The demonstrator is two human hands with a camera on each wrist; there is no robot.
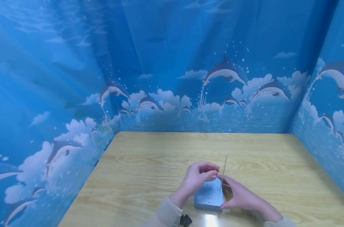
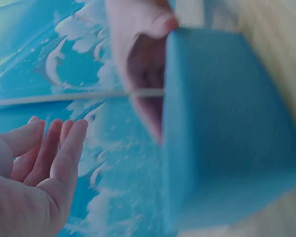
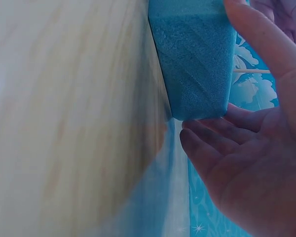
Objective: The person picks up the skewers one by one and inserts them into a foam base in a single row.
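Note:
A blue foam block (image 1: 208, 195) with small dark holes in its top lies on the table. One thin wooden stick (image 1: 225, 164) stands up from the block near its right edge, leaning slightly. My right hand (image 1: 241, 195) holds the block from the right, its thumb at the near corner and its fingers toward the far end, as the right wrist view of the block (image 3: 195, 64) also shows. Above the block's far left part hovers my left hand (image 1: 196, 178), fingers loosely bent. In the left wrist view, the left hand's (image 2: 39, 173) fingers hold nothing and are apart from the stick (image 2: 54, 98).
Several thin sticks (image 1: 157, 178) lie roughly side by side on the wooden table (image 1: 126, 160), left of the block. A blue curtain (image 1: 166, 63) printed with dolphins borders the table at the back and both sides.

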